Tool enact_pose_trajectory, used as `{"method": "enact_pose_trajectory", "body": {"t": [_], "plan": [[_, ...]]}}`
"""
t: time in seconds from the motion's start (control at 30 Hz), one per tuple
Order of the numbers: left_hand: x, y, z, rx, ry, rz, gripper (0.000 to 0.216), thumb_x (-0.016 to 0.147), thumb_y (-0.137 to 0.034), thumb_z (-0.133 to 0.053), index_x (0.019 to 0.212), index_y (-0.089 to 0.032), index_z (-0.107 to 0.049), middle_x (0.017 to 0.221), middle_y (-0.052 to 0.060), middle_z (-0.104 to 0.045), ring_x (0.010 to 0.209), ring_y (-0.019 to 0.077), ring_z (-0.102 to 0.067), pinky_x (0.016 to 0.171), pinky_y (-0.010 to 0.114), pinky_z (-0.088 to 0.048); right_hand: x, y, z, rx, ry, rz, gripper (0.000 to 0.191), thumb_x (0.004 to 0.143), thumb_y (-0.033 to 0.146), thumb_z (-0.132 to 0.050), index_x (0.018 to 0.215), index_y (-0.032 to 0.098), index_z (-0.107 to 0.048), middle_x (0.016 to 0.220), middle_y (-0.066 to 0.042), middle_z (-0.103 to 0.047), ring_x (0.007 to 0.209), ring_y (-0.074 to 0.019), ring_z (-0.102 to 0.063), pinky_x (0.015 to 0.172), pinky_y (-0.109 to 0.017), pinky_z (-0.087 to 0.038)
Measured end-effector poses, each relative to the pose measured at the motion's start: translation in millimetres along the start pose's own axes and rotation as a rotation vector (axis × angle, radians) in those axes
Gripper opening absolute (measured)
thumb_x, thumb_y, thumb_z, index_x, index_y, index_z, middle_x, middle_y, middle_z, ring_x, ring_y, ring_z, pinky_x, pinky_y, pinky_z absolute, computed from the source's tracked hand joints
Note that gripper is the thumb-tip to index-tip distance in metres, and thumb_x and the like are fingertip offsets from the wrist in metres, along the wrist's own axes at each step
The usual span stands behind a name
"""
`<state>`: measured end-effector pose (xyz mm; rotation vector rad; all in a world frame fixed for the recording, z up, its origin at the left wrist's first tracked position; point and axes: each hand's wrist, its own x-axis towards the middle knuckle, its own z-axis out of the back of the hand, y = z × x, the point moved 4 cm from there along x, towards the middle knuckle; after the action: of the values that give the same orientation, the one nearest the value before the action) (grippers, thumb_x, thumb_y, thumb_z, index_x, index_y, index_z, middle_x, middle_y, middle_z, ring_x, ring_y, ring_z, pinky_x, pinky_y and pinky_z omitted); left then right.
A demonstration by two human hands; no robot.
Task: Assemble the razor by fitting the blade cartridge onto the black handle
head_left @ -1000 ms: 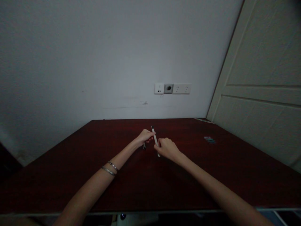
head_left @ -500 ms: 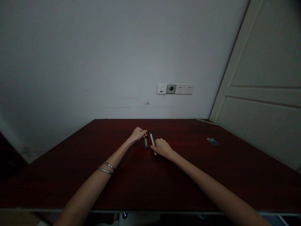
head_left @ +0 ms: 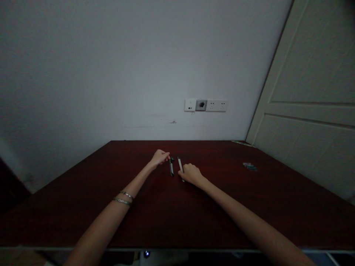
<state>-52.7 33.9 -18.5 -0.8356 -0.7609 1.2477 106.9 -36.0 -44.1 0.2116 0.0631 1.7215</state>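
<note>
My left hand is above the far middle of the table, thumb and fingertips drawn together in a pinch. Whether anything small is between them I cannot make out. Just right of those fingertips lies a slim pale strip with dark edges, with a small dark piece at its far end. My right hand is closed around the near part of a slim white stick. This stick points away from me, beside the dark-edged strip and apart from it.
The dark red table meets a pale wall with sockets. A small clear packet lies to the right. A thin strip lies at the far right corner, by a panelled white door.
My left hand has drawn slightly left, away from the dark piece at the strip's far end. My right hand and the white stick have hardly moved.
</note>
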Motion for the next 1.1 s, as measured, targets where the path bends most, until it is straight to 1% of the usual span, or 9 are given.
{"method": "enact_pose_trajectory", "body": {"t": [0.13,0.23,0.37,0.47,0.53,0.63,0.8,0.97,1.1], "plan": [[-1,-2,-3,-0.025,0.012,-0.024,0.033,0.08,-0.034,-0.046,0.067,-0.009,-0.063,0.051,-0.001,-0.046,0.038,0.0037,-0.034,0.035,0.016,-0.022,-2,-18,15,0.018,-0.055,0.012,0.039,0.081,0.048,-0.041,0.083,0.017,-0.064,0.087,-0.013,-0.067,0.081,-0.0252,-0.063,0.065,-0.031,-0.044],[-3,-5,-4,-0.042,0.006,-0.058,0.031,0.08,-0.033,-0.046,0.07,-0.009,-0.063,0.054,-0.001,-0.048,0.039,0.0039,-0.036,0.035,0.016,-0.022,-9,-61,38,0.079,-0.159,-0.026,0.033,0.079,0.049,-0.045,0.082,0.02,-0.061,0.084,-0.007,-0.066,0.077,-0.0217,-0.062,0.061,-0.028,-0.042],[-4,-11,-7,-0.045,-0.007,-0.131,0.031,0.079,-0.034,-0.046,0.071,-0.01,-0.063,0.054,-0.001,-0.049,0.041,0.0043,-0.038,0.036,0.016,-0.023,-28,-164,62,0.085,-0.376,-0.206,0.03,0.076,0.046,-0.048,0.084,0.02,-0.058,0.087,-0.007,-0.064,0.076,-0.0206,-0.06,0.063,-0.029,-0.043],[-4,-15,-11,-0.042,-0.007,-0.176,0.032,0.079,-0.037,-0.047,0.072,-0.01,-0.063,0.054,-0.001,-0.048,0.041,0.0048,-0.039,0.037,0.016,-0.024,-45,-247,68,0.047,-0.509,-0.185,0.033,0.074,0.044,-0.049,0.089,0.016,-0.059,0.094,-0.01,-0.062,0.089,-0.0233,-0.058,0.08,-0.035,-0.043],[-3,-18,-14,-0.031,0.01,-0.194,0.033,0.078,-0.039,-0.047,0.072,-0.01,-0.062,0.054,-0.001,-0.048,0.041,0.005,-0.039,0.038,0.016,-0.025,-55,-296,65,0.011,-0.511,-0.159,0.036,0.071,0.044,-0.049,0.091,0.016,-0.06,0.102,-0.013,-0.061,0.098,-0.0272,-0.055,0.089,-0.042,-0.038],[-3,-23,-18,0.001,0.046,-0.219,0.033,0.079,-0.039,-0.046,0.072,-0.011,-0.062,0.053,-0.002,-0.048,0.041,0.0053,-0.039,0.038,0.016,-0.025,-62,-344,56,0.051,-0.377,-0.123,0.044,0.067,0.044,-0.052,0.101,0.018,-0.061,0.117,-0.015,-0.056,0.114,-0.0309,-0.047,0.098,-0.047,-0.031],[-2,-26,-24,0.05,0.082,-0.246,0.032,0.08,-0.037,-0.045,0.072,-0.011,-0.063,0.053,-0.001,-0.052,0.043,0.0061,-0.041,0.04,0.017,-0.028,-62,-361,52,0.223,-0.158,-0.132,0.069,0.059,0.041,-0.059,0.124,0.02,-0.05,0.13,-0.012,-0.049,0.122,-0.031,-0.041,0.102,-0.044,-0.029],[4,-18,-30,0.077,0.099,-0.281,0.033,0.079,-0.038,-0.047,0.072,-0.011,-0.064,0.053,-0.001,-0.053,0.041,0.0061,-0.042,0.041,0.018,-0.03,-54,-357,56,0.371,-0.023,-0.119,0.074,0.054,0.036,-0.063,0.126,0.022,-0.05,0.126,-0.009,-0.053,0.118,-0.0294,-0.046,0.098,-0.04,-0.036],[7,-12,-32,0.083,0.116,-0.292,0.035,0.079,-0.04,-0.046,0.073,-0.011,-0.064,0.052,-0.001,-0.052,0.04,0.006,-0.041,0.041,0.018,-0.03,-47,-364,54,0.479,0.058,-0.06,0.077,0.052,0.036,-0.062,0.126,0.018,-0.05,0.128,-0.012,-0.05,0.118,-0.0288,-0.046,0.1,-0.041,-0.034]]}}
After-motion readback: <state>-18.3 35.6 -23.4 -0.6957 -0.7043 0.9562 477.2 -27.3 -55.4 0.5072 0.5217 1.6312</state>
